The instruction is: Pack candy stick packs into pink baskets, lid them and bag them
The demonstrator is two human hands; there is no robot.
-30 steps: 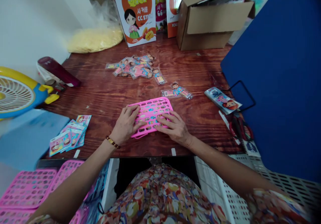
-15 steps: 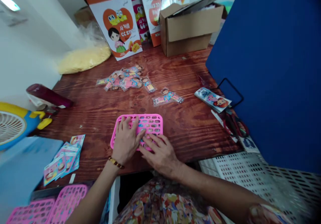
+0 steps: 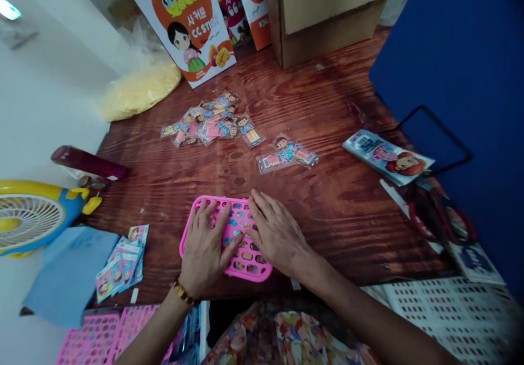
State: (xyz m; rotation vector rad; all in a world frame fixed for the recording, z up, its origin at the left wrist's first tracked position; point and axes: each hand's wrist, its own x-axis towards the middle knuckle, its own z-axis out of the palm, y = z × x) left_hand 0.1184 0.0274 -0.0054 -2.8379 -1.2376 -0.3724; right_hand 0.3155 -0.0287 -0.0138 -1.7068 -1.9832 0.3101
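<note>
A pink perforated plastic tray [image 3: 245,264] lies flat on the wooden table [image 3: 327,201] near its front edge, with coloured bits showing through its holes. My left hand [image 3: 207,247] lies flat on the tray's left half, fingers spread. Over the right half my right hand [image 3: 276,234] presses down, fingers stretched out and close together. Neither hand grips anything.
Small candy packets [image 3: 213,122] lie scattered beyond the tray, two more [image 3: 286,155] to the right. Printed cards [image 3: 120,261] sit at the left, a fan [image 3: 28,217] beyond them. Display boxes [image 3: 188,21], a cardboard box [image 3: 327,10], scissors [image 3: 434,212] and a blue board [image 3: 462,59] ring the table.
The view has tilted down and moved closer. My right hand has slid up onto the tray's right half. The tray sits a little nearer the table's front edge.
</note>
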